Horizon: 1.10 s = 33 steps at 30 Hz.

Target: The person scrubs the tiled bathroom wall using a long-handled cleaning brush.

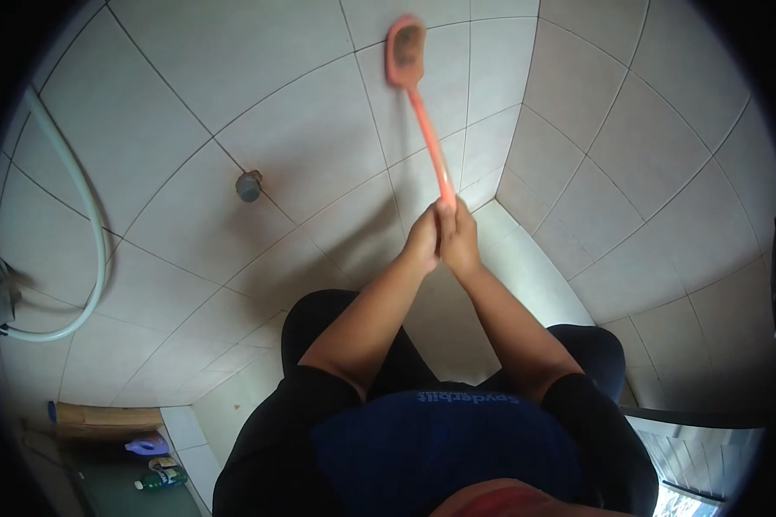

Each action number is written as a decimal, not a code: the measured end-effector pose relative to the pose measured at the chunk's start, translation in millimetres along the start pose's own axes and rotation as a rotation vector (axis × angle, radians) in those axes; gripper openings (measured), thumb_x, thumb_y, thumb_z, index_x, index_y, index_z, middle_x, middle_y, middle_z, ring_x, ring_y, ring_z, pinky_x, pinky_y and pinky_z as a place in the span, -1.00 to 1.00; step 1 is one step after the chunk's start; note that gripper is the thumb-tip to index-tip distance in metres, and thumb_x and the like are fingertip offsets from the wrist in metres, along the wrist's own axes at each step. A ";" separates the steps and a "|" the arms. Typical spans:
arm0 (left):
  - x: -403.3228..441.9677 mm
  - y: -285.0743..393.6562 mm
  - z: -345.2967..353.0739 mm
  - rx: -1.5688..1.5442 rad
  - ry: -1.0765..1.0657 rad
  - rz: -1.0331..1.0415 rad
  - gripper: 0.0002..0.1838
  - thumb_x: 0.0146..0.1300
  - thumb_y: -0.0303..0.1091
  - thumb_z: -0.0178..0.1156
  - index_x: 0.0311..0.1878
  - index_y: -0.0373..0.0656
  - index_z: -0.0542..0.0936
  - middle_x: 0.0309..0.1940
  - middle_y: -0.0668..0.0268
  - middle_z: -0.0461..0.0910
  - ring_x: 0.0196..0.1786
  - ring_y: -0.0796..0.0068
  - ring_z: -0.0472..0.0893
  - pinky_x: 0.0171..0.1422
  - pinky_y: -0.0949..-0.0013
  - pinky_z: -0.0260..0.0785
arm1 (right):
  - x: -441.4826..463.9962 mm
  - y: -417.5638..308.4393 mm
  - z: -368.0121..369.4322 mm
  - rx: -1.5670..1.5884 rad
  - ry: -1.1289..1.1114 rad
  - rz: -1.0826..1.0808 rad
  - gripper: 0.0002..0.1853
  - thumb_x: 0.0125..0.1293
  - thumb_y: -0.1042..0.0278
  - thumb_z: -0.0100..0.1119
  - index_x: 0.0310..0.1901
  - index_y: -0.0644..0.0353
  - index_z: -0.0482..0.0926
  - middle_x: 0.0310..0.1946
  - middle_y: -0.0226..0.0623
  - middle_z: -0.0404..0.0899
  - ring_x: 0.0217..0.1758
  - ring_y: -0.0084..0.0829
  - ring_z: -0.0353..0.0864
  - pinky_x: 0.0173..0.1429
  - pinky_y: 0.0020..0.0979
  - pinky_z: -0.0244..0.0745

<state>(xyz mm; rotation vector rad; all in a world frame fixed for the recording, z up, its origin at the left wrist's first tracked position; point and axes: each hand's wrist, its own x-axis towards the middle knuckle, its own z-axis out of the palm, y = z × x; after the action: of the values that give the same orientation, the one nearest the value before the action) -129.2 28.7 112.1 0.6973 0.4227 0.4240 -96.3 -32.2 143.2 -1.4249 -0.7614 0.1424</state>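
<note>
"Before the pale, glossy tiled wall point(319, 129), how are the left hand point(422, 234) and right hand point(460, 237) set?"

"Pressed together, both curled around the end of a long-handled, coral-pink plastic brush point(428, 133)."

"And where's the brush?"

"It stretches up and away from both hands, its oval head point(406, 52) (slightly blurred) close by the wall; whether they touch, I can't tell."
</note>
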 end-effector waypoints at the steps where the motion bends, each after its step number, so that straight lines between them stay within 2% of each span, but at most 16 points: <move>1: -2.2 6.0 3.5 0.009 -0.021 0.017 -0.76 0.22 -0.13 -0.06 -0.25 -0.09 0.42 -0.33 0.37 0.44 -0.26 0.60 0.42 -0.14 0.47 0.30 | -2.3 2.8 0.6 0.000 -0.010 0.003 -0.67 0.25 0.15 -0.12 -0.28 0.33 0.40 -0.51 0.12 0.45 -0.44 0.04 0.45 -0.37 -0.24 0.34; 4: 18.1 -50.6 -40.5 -0.062 0.044 -0.045 -0.78 0.20 -0.15 -0.06 -0.28 -0.07 0.44 -0.38 0.39 0.47 -0.33 0.60 0.44 -0.23 0.49 0.32 | -19.6 52.3 -8.7 -0.185 -0.078 -0.044 -0.67 0.24 0.15 -0.13 -0.23 0.32 0.41 -0.46 0.13 0.47 -0.37 0.05 0.49 -0.31 -0.21 0.37; 6: 22.2 -104.5 -94.7 0.154 0.076 -0.260 -0.82 0.18 -0.20 -0.06 -0.35 -0.06 0.45 -0.50 0.44 0.46 -0.45 0.62 0.44 -0.37 0.51 0.30 | -61.4 123.1 -19.2 -0.209 -0.136 -0.138 -0.66 0.23 0.13 -0.12 -0.23 0.30 0.42 -0.45 0.12 0.47 -0.35 0.07 0.48 -0.29 -0.17 0.37; 8: 3.4 -120.2 -108.6 0.144 0.113 -0.422 -0.84 0.09 -0.24 0.02 -0.55 -0.03 0.41 -0.62 0.47 0.40 -0.50 0.56 0.44 -0.38 0.44 0.34 | -98.1 159.4 -25.9 -0.305 -0.202 0.008 -0.65 0.23 0.11 -0.12 -0.24 0.29 0.43 -0.47 0.12 0.47 -0.35 0.08 0.47 -0.29 -0.16 0.37; 9: 8.9 -118.2 -105.6 0.145 0.116 -0.419 -0.84 0.09 -0.24 0.02 -0.55 -0.03 0.41 -0.62 0.47 0.40 -0.50 0.56 0.44 -0.38 0.44 0.34 | -90.7 155.8 -23.3 -0.301 -0.203 0.007 -0.65 0.23 0.11 -0.12 -0.24 0.29 0.43 -0.47 0.12 0.47 -0.35 0.08 0.47 -0.29 -0.16 0.37; 11: 22.7 -111.1 -91.3 0.004 -0.027 -0.014 -0.81 0.13 -0.20 -0.01 -0.54 -0.02 0.39 -0.62 0.46 0.37 -0.51 0.58 0.40 -0.38 0.45 0.33 | -65.4 129.6 -17.9 -0.233 -0.113 -0.052 -0.66 0.22 0.11 -0.10 -0.26 0.29 0.42 -0.49 0.11 0.46 -0.37 0.08 0.47 -0.32 -0.16 0.36; 13: 21.3 -66.7 -40.0 -0.069 0.075 0.056 -0.78 0.22 -0.14 -0.12 -0.35 -0.05 0.40 -0.51 0.47 0.37 -0.43 0.63 0.39 -0.32 0.54 0.28 | -27.7 63.4 -14.4 -0.180 -0.080 -0.066 -0.67 0.23 0.13 -0.09 -0.32 0.31 0.40 -0.55 0.11 0.43 -0.44 0.08 0.44 -0.38 -0.19 0.33; 15: 3.9 -13.3 7.8 0.005 -0.009 0.144 -0.77 0.24 -0.12 -0.13 -0.32 -0.05 0.39 -0.45 0.45 0.37 -0.37 0.62 0.39 -0.26 0.53 0.28 | 0.9 10.7 -12.3 -0.160 -0.079 -0.026 -0.67 0.24 0.14 -0.09 -0.34 0.31 0.39 -0.56 0.11 0.42 -0.47 0.08 0.43 -0.40 -0.20 0.32; 18: 5.6 -1.5 19.2 -0.005 -0.010 0.159 -0.78 0.24 -0.13 -0.13 -0.32 -0.06 0.39 -0.47 0.44 0.38 -0.39 0.61 0.39 -0.27 0.52 0.30 | 12.5 -10.1 -12.3 -0.099 -0.093 -0.032 -0.67 0.24 0.13 -0.09 -0.35 0.32 0.38 -0.57 0.10 0.42 -0.49 0.05 0.45 -0.42 -0.20 0.31; 23: 14.4 -113.8 -94.6 0.006 0.042 -0.200 -0.79 0.14 -0.17 -0.02 -0.52 -0.03 0.43 -0.55 0.40 0.45 -0.46 0.52 0.46 -0.31 0.38 0.37 | -75.0 136.4 -22.9 -0.280 -0.154 -0.111 -0.65 0.22 0.10 -0.09 -0.24 0.28 0.43 -0.48 0.10 0.47 -0.40 0.05 0.49 -0.33 -0.16 0.37; 25: 16.3 -120.3 -97.7 0.038 0.144 -0.247 -0.80 0.11 -0.19 0.00 -0.55 -0.02 0.44 -0.58 0.41 0.44 -0.48 0.51 0.46 -0.32 0.37 0.37 | -78.1 129.0 -23.1 -0.294 -0.170 -0.065 -0.64 0.22 0.10 -0.10 -0.22 0.28 0.43 -0.46 0.10 0.48 -0.38 0.06 0.49 -0.31 -0.17 0.38; 27: 40.2 -111.6 -99.5 -0.097 -0.025 -0.097 -0.79 0.14 -0.17 -0.03 -0.52 -0.02 0.44 -0.55 0.41 0.45 -0.44 0.53 0.47 -0.28 0.37 0.37 | -54.7 110.4 -17.5 -0.281 -0.085 -0.062 -0.64 0.23 0.10 -0.11 -0.23 0.29 0.43 -0.45 0.11 0.48 -0.36 0.06 0.49 -0.29 -0.17 0.37; 28: 29.4 -76.0 -52.0 -0.044 0.186 -0.059 -0.74 0.18 -0.09 -0.10 -0.45 -0.03 0.43 -0.49 0.40 0.46 -0.38 0.54 0.47 -0.22 0.38 0.36 | -32.1 82.2 -16.0 -0.217 -0.091 -0.060 -0.62 0.23 0.07 -0.11 -0.25 0.29 0.43 -0.46 0.11 0.48 -0.35 0.06 0.50 -0.29 -0.17 0.37; 30: -0.8 -1.6 30.1 -0.073 0.140 0.055 -0.66 0.22 0.00 -0.16 -0.33 -0.06 0.43 -0.38 0.39 0.47 -0.27 0.55 0.46 -0.13 0.41 0.33 | 7.3 12.0 -13.1 -0.204 -0.015 -0.056 -0.63 0.24 0.08 -0.12 -0.27 0.30 0.42 -0.50 0.09 0.48 -0.39 0.02 0.50 -0.33 -0.20 0.36; 32: -28.3 41.8 70.1 -0.022 -0.116 0.111 -0.46 0.22 0.08 -0.16 0.08 -0.17 0.26 -0.01 0.29 0.33 0.09 0.49 0.30 0.18 0.41 0.10 | 33.3 -51.8 -24.1 -0.097 -0.069 0.030 -0.67 0.26 0.14 -0.14 -0.32 0.32 0.40 -0.58 0.01 0.46 -0.51 -0.15 0.47 -0.38 -0.30 0.34; 33: -31.0 40.8 73.0 -0.029 -0.119 0.113 -0.46 0.22 0.08 -0.16 0.08 -0.17 0.26 -0.01 0.29 0.33 0.09 0.49 0.30 0.18 0.41 0.10 | 38.1 -59.3 -27.3 0.002 -0.095 0.118 -0.68 0.26 0.17 -0.13 -0.32 0.32 0.40 -0.61 -0.02 0.45 -0.51 -0.22 0.47 -0.38 -0.31 0.34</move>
<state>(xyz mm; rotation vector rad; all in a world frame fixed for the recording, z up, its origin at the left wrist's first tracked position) -127.7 3.2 197.5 0.7167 0.2655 0.4912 -72.8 -45.8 213.7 -1.4698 -0.7540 0.3038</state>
